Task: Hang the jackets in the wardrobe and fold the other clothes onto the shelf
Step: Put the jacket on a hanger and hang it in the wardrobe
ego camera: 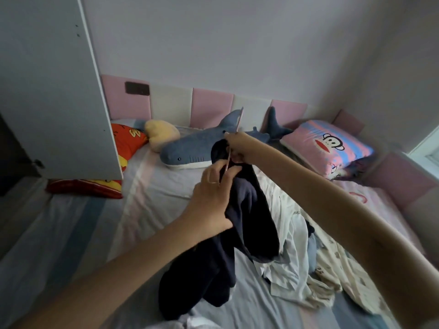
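Fingers (222,170) of the left hand (210,198) pinch the dark jacket (247,210) near its top, while the right hand (241,148) grips a pink hanger (239,119) there. Soft and limp, the jacket dangles over the bed (83,233), beside a pale clothes heap (292,233); a hold at the shoulders should steady it.

We observe a dark navy jacket (244,210) raised and draping limply, a thin pink hanger (239,121) at its collar, hem bunched on the bed (71,233); pale crumpled clothes (294,245) lie just beside.
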A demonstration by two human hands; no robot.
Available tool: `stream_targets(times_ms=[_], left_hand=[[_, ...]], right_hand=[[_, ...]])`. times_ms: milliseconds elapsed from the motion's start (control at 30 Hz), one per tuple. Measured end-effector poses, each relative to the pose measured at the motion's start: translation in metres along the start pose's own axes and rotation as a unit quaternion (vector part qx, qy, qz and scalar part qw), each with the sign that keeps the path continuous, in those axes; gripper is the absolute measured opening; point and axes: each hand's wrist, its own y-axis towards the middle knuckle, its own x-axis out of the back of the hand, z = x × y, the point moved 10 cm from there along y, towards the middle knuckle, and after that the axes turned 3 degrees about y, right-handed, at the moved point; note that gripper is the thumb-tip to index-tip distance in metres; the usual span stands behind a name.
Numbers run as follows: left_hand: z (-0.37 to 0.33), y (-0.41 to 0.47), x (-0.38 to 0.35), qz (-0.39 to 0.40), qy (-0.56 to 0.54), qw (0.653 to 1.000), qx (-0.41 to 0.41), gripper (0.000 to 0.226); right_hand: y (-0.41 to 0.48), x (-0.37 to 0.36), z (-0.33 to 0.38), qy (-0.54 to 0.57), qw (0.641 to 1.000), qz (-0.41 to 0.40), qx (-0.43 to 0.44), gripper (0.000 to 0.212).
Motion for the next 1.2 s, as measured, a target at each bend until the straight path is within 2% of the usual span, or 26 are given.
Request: stream_targets(times_ms=[67, 133, 167, 200, 267, 433, 500, 533, 600, 633, 667, 733, 833, 900, 933, 1033, 1100, 1133, 1167, 1200], left_hand=[[0.038, -0.029, -0.005, -0.058, -0.076, 0.991, 0.089, 0.096], [0.08, -0.043, -0.006, -0.055, -0.165, 0.963, 0.207, 0.058], [0.095, -0.044, -0.005, -0.036, -0.163, 0.953, 0.251, 0.04], [0.099, -0.042, 0.0, -0.021, -0.129, 0.958, 0.255, 0.029], [0.104, -0.039, 0.015, -0.038, -0.068, 0.969, 0.232, 0.02], [0.138, -0.044, 0.068, -0.147, 0.025, 0.957, 0.25, 0.012], [0.144, -0.045, 0.084, -0.187, 0.033, 0.954, 0.231, 0.009], [0.144, -0.044, 0.088, -0.196, 0.044, 0.955, 0.22, 0.011], [0.142, -0.04, 0.088, -0.193, 0.065, 0.957, 0.207, 0.013], [0.142, -0.037, 0.088, -0.188, 0.073, 0.958, 0.204, 0.012], [0.142, -0.036, 0.088, -0.184, 0.079, 0.958, 0.204, 0.011], [0.15, -0.036, 0.09, -0.175, 0.091, 0.957, 0.211, 0.011], [0.171, -0.043, 0.097, -0.17, 0.116, 0.951, 0.229, 0.009], [0.181, -0.047, 0.104, -0.172, 0.128, 0.951, 0.221, 0.006], [0.187, -0.049, 0.106, -0.171, 0.136, 0.951, 0.218, 0.005], [0.194, -0.054, 0.104, -0.155, 0.153, 0.956, 0.195, 0.005], [0.191, -0.054, 0.099, -0.149, 0.157, 0.959, 0.18, 0.005], [0.189, -0.053, 0.096, -0.154, 0.156, 0.96, 0.176, 0.006], [0.187, -0.051, 0.095, -0.16, 0.15, 0.96, 0.173, 0.008], [0.187, -0.049, 0.095, -0.168, 0.136, 0.96, 0.175, 0.012]], right_hand=[[0.004, 0.005, -0.008, 0.109, 0.993, 0.029, -0.035, 0.029], [0.003, 0.006, -0.013, 0.172, 0.983, 0.049, -0.049, 0.03], [0.0, 0.004, -0.013, 0.189, 0.979, 0.064, -0.048, 0.03], [-0.002, 0.001, -0.011, 0.203, 0.975, 0.082, -0.043, 0.03], [-0.011, -0.003, -0.003, 0.191, 0.975, 0.11, -0.015, 0.025], [-0.033, 0.002, -0.002, 0.138, 0.978, 0.12, 0.101, 0.008], [-0.04, 0.008, -0.016, 0.102, 0.982, 0.064, 0.143, 0.013], [-0.046, 0.015, -0.024, 0.032, 0.986, -0.012, 0.166, 0.018], [-0.061, 0.022, -0.046, -0.141, 0.957, -0.189, 0.169, 0.04], [-0.069, 0.019, -0.058, -0.192, 0.937, -0.246, 0.156, 0.049], [-0.074, 0.013, -0.071, -0.206, 0.929, -0.268, 0.154, 0.056], [-0.073, 0.004, -0.097, -0.185, 0.929, -0.276, 0.163, 0.057], [-0.051, 0.015, -0.125, -0.132, 0.954, -0.236, 0.132, 0.031], [-0.046, 0.03, -0.116, -0.097, 0.964, -0.195, 0.15, 0.019], [-0.049, 0.043, -0.101, -0.073, 0.962, -0.19, 0.181, 0.022], [-0.054, 0.103, -0.049, 0.001, 0.936, -0.244, 0.253, 0.034], [-0.034, 0.134, -0.053, 0.047, 0.937, -0.271, 0.213, 0.034], [-0.018, 0.144, -0.073, 0.039, 0.949, -0.272, 0.155, 0.03], [0.001, 0.143, -0.1, -0.022, 0.966, -0.246, 0.082, 0.023], [0.011, 0.129, -0.13, -0.124, 0.975, -0.186, -0.015, 0.016]])
